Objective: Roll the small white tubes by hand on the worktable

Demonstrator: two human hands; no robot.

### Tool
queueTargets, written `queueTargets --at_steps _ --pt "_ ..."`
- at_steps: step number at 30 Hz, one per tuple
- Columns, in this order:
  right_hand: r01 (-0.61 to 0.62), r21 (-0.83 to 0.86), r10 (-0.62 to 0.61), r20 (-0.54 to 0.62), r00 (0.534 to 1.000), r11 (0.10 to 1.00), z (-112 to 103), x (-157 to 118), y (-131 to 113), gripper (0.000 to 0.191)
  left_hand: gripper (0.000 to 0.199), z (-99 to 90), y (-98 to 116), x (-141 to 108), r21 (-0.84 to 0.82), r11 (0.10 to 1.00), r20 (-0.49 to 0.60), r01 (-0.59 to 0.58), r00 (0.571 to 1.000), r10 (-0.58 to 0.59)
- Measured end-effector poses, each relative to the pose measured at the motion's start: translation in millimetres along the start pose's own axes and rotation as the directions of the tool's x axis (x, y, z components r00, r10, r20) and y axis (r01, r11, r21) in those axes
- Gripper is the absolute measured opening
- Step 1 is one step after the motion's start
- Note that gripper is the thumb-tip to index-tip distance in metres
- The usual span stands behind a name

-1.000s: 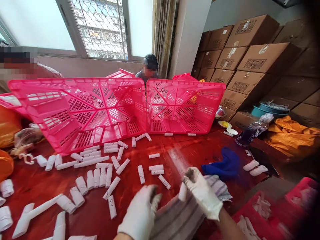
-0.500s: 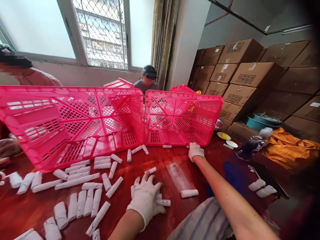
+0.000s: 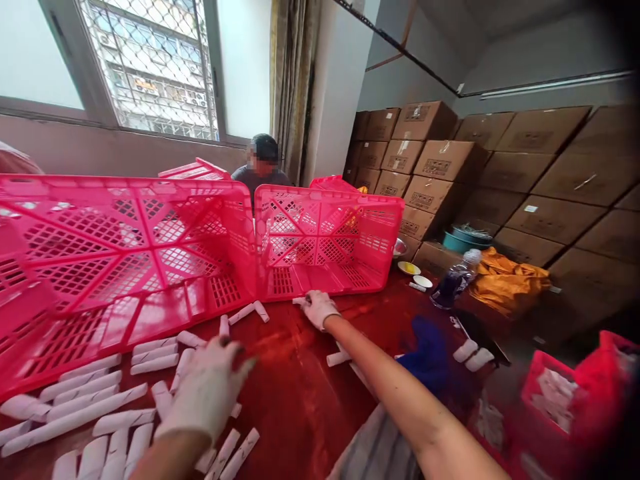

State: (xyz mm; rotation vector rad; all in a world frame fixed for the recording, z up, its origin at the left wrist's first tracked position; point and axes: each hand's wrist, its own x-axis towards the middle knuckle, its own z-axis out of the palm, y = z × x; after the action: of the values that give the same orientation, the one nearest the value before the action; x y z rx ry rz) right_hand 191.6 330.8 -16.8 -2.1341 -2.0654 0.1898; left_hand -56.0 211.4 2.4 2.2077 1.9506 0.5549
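My right hand (image 3: 320, 311), in a white glove, has its fingers closed on a small white roll (image 3: 300, 301) at the front edge of the right pink basket (image 3: 327, 293). My left hand (image 3: 203, 383), also gloved and slightly blurred, hovers over the left group of rolls with thumb and fingers apart. Many white rolls (image 3: 75, 408) with dark marks lie on the red tabletop (image 3: 287, 393). Two of them (image 3: 239, 455) rest just right of my left wrist. Another roll (image 3: 338, 359) lies partly behind my right forearm.
A second pink basket (image 3: 190, 310) lies on its side at left, open towards me. At right are small dishes (image 3: 423, 282), a dark-filled bottle (image 3: 455, 280), blue cloth (image 3: 425, 353) and orange sacking (image 3: 507, 283). Another person (image 3: 263, 167) sits behind the baskets. Stacked cartons (image 3: 450, 160) line the wall.
The view has swung right. My left hand has lifted off the rolls it covered and moved left. My right hand has shifted left along the basket's front edge to a roll there.
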Motion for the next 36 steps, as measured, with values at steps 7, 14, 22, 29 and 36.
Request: queueTargets --at_steps 7,14,22,29,36 --pt "0.121 -0.005 -0.12 0.102 0.988 0.993 5.7 -13.1 -37.3 0.035 0.041 12.9 7.2 98.3 0.162 0.986 0.16 0.036 0.985 -0.062" --pt "0.304 0.076 -0.312 0.148 0.938 0.95 20.7 -86.0 -68.8 0.039 0.035 19.0 -4.9 42.9 0.124 0.989 0.268 -0.075 0.963 0.039" --pt "0.499 0.348 -0.525 -0.023 0.851 0.794 51.2 -192.2 -74.4 0.034 0.025 -12.2 -24.5 -66.6 0.057 0.993 0.245 -0.105 0.965 0.088" --pt "0.289 0.656 -0.301 -0.098 0.949 0.697 35.5 -153.8 -55.6 0.028 0.036 -46.8 -74.2 -134.5 -0.167 0.931 -0.211 0.324 0.911 -0.354" --pt "0.334 0.458 -0.335 -0.083 0.939 0.824 32.6 -39.8 -117.6 0.047 0.045 -130.7 -183.4 -120.1 0.038 0.588 -0.368 0.808 0.558 -0.744"
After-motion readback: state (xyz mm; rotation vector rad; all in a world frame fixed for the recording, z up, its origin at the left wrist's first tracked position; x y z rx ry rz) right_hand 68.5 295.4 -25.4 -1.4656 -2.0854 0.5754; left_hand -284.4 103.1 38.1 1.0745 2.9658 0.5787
